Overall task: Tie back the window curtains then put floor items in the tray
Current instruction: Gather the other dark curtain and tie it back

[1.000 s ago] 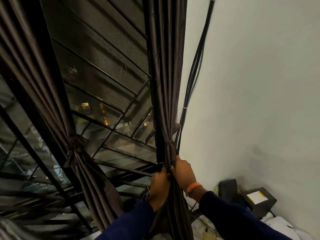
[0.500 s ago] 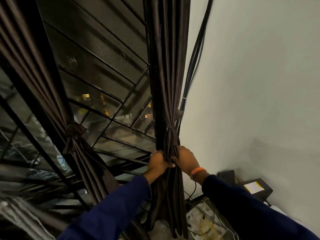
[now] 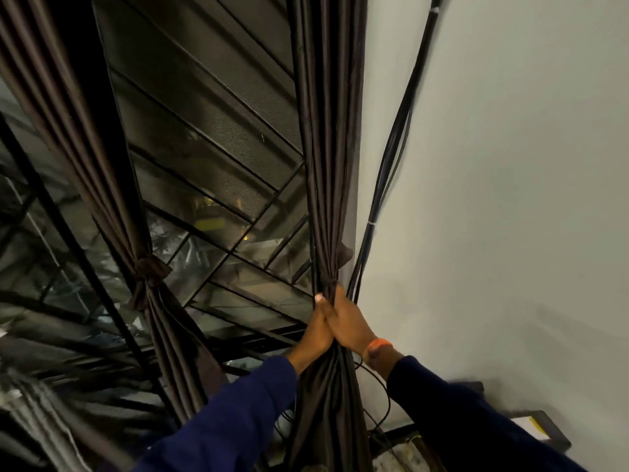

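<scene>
You face a dark metal-framed window with slanted black grille bars across its glass panes; small yellow lights show through the lower panes. To your right stands a plain off-white painted wall. A bundle of black cables runs down the wall edge, bound by a white tie. A dark box with a white-and-yellow label sits low against the wall.

Floor at bottom right, dark box and cables on it
</scene>
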